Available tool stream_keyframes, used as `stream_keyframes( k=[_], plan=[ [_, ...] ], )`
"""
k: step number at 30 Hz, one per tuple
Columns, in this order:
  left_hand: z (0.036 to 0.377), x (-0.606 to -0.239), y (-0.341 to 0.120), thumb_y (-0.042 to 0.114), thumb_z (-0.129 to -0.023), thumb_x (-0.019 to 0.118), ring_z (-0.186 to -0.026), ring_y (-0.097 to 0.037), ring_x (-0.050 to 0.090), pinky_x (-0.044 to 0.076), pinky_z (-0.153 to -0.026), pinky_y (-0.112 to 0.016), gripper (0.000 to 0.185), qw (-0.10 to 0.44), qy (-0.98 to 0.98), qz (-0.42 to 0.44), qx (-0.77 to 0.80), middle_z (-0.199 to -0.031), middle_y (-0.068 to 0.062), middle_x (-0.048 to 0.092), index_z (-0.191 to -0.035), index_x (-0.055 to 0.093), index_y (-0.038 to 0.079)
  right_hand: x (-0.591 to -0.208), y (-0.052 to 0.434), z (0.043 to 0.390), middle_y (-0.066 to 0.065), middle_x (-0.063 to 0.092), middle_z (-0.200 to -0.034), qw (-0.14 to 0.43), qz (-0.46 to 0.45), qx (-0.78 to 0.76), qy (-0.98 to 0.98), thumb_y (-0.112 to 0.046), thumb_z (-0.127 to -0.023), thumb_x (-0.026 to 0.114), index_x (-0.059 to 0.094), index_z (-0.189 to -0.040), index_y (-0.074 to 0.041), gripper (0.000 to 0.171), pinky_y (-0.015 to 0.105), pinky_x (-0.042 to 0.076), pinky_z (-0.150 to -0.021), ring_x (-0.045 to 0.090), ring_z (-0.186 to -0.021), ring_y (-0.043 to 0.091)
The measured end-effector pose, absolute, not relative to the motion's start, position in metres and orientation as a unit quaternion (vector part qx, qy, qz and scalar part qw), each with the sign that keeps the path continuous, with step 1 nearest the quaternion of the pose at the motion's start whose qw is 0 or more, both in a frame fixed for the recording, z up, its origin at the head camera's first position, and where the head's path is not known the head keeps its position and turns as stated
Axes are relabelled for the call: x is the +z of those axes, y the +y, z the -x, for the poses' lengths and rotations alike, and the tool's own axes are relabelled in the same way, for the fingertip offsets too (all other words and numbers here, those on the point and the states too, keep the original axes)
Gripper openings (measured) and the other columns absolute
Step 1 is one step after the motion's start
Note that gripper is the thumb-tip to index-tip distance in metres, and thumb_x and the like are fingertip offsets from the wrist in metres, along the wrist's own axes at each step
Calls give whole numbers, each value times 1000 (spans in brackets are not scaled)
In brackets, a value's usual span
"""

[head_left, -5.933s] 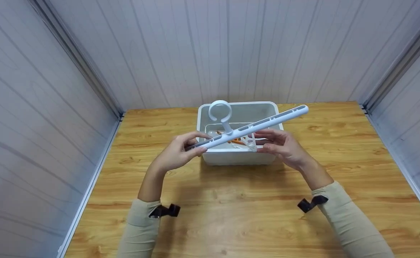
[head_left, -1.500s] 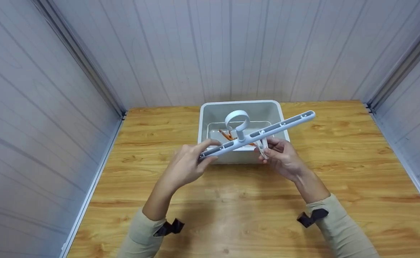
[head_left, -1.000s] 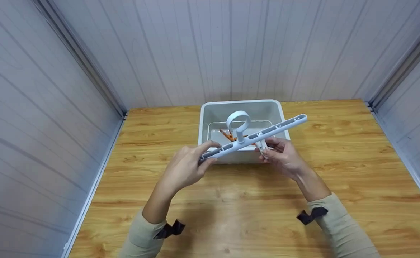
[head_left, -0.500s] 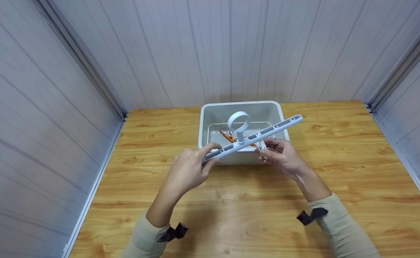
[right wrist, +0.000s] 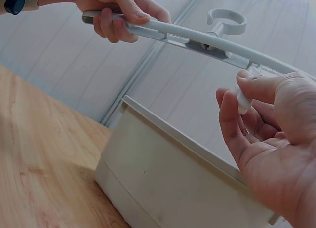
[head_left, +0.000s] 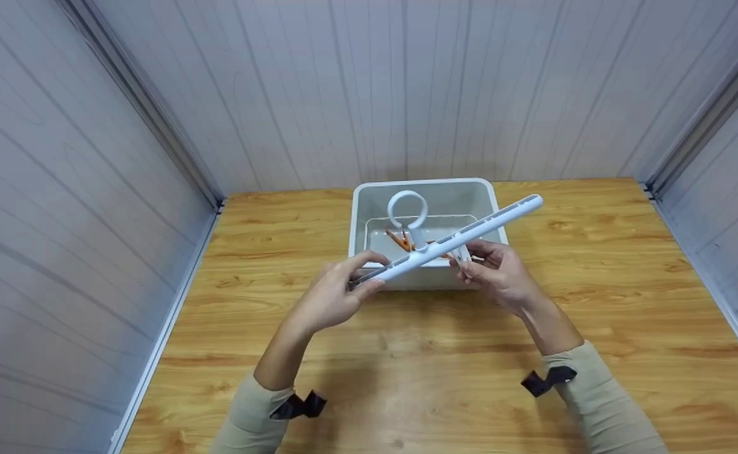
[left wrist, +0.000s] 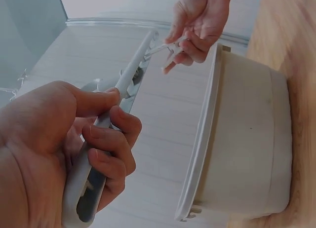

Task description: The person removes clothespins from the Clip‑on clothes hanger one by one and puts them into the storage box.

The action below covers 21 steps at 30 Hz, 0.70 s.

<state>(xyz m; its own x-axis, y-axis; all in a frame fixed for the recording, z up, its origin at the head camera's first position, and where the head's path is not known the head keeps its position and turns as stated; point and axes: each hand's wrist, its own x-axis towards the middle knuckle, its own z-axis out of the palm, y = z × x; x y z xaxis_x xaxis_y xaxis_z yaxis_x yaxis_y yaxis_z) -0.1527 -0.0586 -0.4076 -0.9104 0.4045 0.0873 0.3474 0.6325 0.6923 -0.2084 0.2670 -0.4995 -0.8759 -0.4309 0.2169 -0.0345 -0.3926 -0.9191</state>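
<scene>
A white hanger bar (head_left: 469,234) with slots along it and a ring-shaped hook (head_left: 408,205) is held slanting above the bin, its right end higher in the head view. My left hand (head_left: 334,296) grips the bar's left end, thumb on one side and fingers curled round the other in the left wrist view. Below the bar, right of the hook, my right hand (head_left: 501,277) pinches a white clothespin (head_left: 461,254) between thumb and fingers. The clothespin's upper end meets the bar's underside in the right wrist view (right wrist: 243,100); fingers hide part of it.
The off-white plastic bin (head_left: 369,195) stands on the wooden table (head_left: 406,366) near the back wall (head_left: 293,94). Several orange clothespins (head_left: 399,239) lie inside it. Panelled walls close in the left and right sides.
Earlier my right hand held a clip apart from the bar over the bin; later the clothespin reached the bar's underside. In the last half second the bar has rolled, tipping the hook left.
</scene>
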Motion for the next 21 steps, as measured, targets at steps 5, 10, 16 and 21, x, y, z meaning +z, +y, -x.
stream_keyframes(
  k=[5,10,16,21],
  plan=[
    [155,-410,-59,18,-111,72,-69,-9,54,40,-64,-24,28,61,889,-197,409,-102,-9,84,-139,72,18,-494,267,208,-3,81,-110,122,208,-801,548,7,-108,65,78,-127,-20,35,18,65,-81,77,-88,5],
    [156,-412,-60,18,-111,72,-67,-10,52,38,-62,-23,27,68,885,-199,416,-98,-9,82,-139,71,18,-490,268,206,-3,78,-111,117,181,-792,570,10,-107,64,77,-126,-19,36,20,66,-81,76,-88,6],
    [159,-413,-60,19,-112,71,-72,-10,58,41,-65,-24,28,74,883,-196,420,-105,-11,85,-140,71,18,-489,271,205,-2,76,-109,117,172,-778,594,9,-107,65,76,-127,-17,35,20,67,-83,76,-89,7],
    [160,-417,-59,19,-112,70,-71,-10,56,40,-64,-24,29,91,876,-186,435,-100,-8,81,-141,71,20,-488,273,205,-2,76,-108,117,170,-769,605,8,-107,67,75,-128,-15,32,22,68,-84,76,-90,7]
  ],
)
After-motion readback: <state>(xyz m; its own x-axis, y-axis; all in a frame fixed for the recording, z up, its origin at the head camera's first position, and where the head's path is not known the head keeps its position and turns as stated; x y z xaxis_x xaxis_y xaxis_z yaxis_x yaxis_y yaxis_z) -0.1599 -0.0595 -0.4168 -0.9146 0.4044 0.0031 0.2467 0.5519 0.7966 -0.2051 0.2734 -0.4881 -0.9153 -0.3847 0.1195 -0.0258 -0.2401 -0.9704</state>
